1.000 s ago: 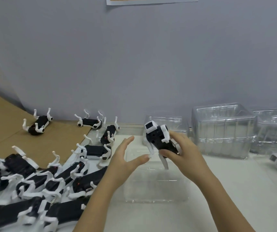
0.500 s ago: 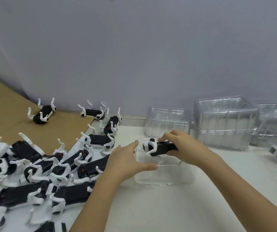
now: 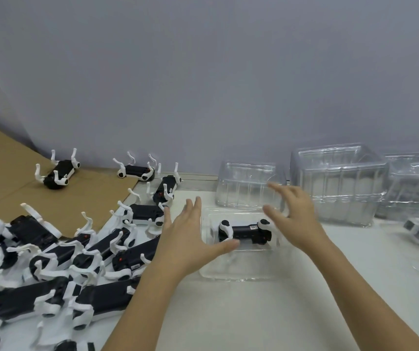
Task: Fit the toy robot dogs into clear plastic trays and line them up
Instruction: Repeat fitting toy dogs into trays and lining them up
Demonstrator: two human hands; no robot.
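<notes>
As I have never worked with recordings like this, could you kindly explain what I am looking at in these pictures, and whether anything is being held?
No machine here: a person wears a camera on the head, looking down at their own bare hands. On the white table sits a clear tray with one toy robot dog lying in it. The left hand and right hand are open either side, holding nothing. More dogs lie heaped at the left, some on cardboard; stacks of empty trays stand behind.

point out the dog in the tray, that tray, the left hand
dog in the tray [image 3: 245,231], head view, black body
clear tray [image 3: 238,267], head view, bare front part
left hand [image 3: 186,239], head view, back of hand
</notes>
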